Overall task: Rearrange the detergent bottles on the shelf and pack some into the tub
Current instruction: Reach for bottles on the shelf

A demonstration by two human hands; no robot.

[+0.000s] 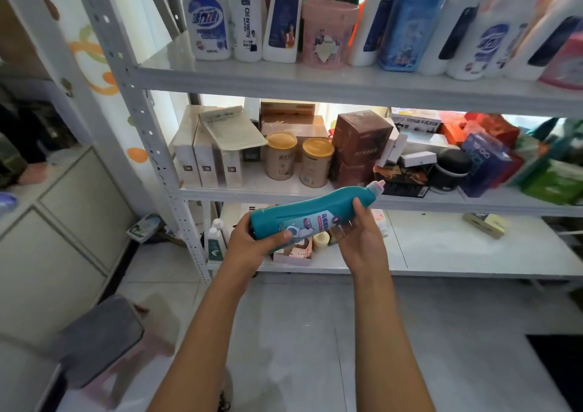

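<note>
A teal detergent bottle with a pale angled cap lies nearly sideways in front of the white metal shelf, cap pointing up and right. My left hand grips its base end, thumb across the label. My right hand holds the neck end from below, fingers curled round it. On the top shelf stand several white detergent bottles, a blue bottle and a pink tub between them.
The middle shelf carries boxes, two round tins and bags. Small bottles and boxes sit on the low shelf. A grey-topped stool stands lower left, beside a white cabinet. Light tiled floor lies below.
</note>
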